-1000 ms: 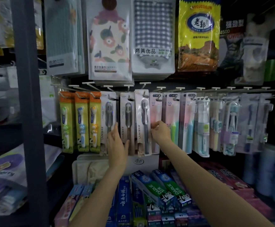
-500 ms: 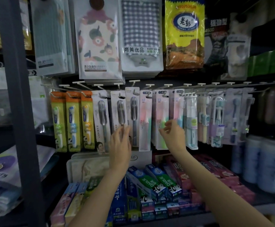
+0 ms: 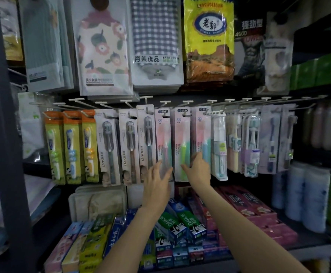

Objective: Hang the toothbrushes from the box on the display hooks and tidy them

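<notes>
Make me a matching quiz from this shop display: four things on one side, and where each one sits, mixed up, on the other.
Things:
1. orange-topped toothbrush packs
2. pink toothbrush packs
3. yellow bag
4. toothpaste boxes

Places:
A. on the shelf under the hooks, below the arms
B. top row, right of the checked towel
C. left end of the toothbrush row
D. middle of the row, by the left hand and right hand

Pairs: 1-C, 2-D, 3-B, 4-A
</notes>
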`<state>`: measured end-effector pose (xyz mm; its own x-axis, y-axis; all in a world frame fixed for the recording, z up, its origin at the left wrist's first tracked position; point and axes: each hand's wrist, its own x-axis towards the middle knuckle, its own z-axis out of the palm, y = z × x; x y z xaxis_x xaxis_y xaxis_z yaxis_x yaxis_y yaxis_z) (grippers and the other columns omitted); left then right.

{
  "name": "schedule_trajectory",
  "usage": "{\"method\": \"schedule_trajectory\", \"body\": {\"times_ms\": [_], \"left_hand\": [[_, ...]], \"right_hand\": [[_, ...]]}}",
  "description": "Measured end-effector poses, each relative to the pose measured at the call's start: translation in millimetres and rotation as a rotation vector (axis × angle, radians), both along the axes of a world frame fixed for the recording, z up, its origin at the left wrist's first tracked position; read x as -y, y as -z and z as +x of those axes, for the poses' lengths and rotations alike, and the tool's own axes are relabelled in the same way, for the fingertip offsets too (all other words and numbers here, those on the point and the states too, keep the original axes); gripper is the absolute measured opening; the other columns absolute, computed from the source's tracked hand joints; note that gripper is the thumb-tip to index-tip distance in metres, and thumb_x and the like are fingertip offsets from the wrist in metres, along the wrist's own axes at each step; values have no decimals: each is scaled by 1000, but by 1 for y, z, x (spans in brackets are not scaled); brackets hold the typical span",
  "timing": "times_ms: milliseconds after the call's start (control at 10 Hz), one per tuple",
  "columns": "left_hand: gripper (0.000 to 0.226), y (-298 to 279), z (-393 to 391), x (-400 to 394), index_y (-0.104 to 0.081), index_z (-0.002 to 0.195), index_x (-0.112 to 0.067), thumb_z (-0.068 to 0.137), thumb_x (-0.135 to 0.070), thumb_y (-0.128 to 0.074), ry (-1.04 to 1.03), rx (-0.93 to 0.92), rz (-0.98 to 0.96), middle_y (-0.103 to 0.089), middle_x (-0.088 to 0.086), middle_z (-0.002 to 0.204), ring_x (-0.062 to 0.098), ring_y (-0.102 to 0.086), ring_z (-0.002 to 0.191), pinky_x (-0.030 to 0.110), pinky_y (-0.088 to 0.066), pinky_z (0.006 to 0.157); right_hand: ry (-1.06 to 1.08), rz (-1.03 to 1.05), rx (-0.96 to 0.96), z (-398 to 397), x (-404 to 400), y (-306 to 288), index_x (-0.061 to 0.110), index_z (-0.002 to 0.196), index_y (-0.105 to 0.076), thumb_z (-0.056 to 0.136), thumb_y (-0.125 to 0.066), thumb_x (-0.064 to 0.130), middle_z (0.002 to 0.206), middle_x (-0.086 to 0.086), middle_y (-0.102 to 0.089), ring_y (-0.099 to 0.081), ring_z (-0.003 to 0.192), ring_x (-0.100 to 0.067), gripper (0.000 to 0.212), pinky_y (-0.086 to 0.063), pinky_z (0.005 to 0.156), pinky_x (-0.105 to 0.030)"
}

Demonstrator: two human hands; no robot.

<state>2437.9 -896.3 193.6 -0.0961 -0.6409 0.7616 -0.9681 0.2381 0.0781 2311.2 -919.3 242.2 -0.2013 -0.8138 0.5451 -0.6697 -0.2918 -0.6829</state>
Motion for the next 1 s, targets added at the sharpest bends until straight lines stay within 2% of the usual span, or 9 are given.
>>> {"method": "schedule_trajectory", "body": {"times_ms": [200,300,400,500,600,700,800,900,1000], "left_hand": [[71,5,0,3,-63,112,-13,47,6,-82,6,41,-20,-57,19,124,38,-59,105,45,-53,80],[76,4,0,1,-62,115,-15,45,3,-84,-6,59,-46,-56,17,125,35,-59,108,43,-51,83],[82,2,-8,-1,-54,125,-18,50,-4,-84,-4,115,-73,-50,16,134,40,-52,118,50,-48,87],[87,2,-20,-3,-43,130,-25,54,-14,-83,-54,181,-48,-37,13,143,47,-41,124,55,-44,88],[91,2,-30,-1,-40,132,-25,53,-21,-84,-106,195,-15,-32,12,143,49,-42,123,56,-45,87],[90,3,-32,3,-39,133,-24,56,-19,-83,-81,204,-29,-31,12,145,48,-40,125,58,-45,90],[94,5,-29,6,-40,134,-23,52,-16,-85,-78,188,28,-40,16,143,47,-43,123,59,-46,87],[84,5,-33,4,-38,140,-22,66,-15,-78,2,142,28,-18,13,150,45,-39,128,64,-39,94],[72,-6,-28,-11,-4,147,-32,92,-13,-47,34,171,143,26,-1,147,32,-7,143,55,-3,114]], "right_hand": [[-28,-13,36,-7,2,6,7,110,-45,85,-66,26,102,-11,-62,-58,96,-26,37,-51,78,-40],[0,-165,43,-19,0,3,7,116,-46,85,-66,22,113,-11,-55,-51,107,-25,40,-48,87,-38],[132,-257,-21,-35,-2,-7,7,125,-43,83,-68,20,127,-16,-41,-41,115,-31,51,-40,93,-38],[250,-195,-72,-44,2,-11,9,129,-39,81,-70,25,133,-18,-34,-36,118,-35,60,-37,93,-43],[263,-147,-67,-46,6,-8,8,131,-37,81,-70,27,134,-19,-32,-36,119,-36,63,-37,93,-44],[281,-135,-92,-47,7,-4,6,129,-37,83,-68,27,134,-19,-32,-36,118,-35,59,-36,93,-42],[279,-133,-103,-49,4,-4,5,127,-38,84,-67,27,133,-19,-33,-37,116,-34,57,-37,92,-42],[239,-173,-130,-52,1,1,5,126,-39,84,-67,25,131,-19,-36,-37,118,-34,53,-36,93,-41],[126,-289,-11,-60,-11,0,6,122,-44,84,-66,19,125,-16,-41,-41,116,-30,46,-38,94,-38]]}}
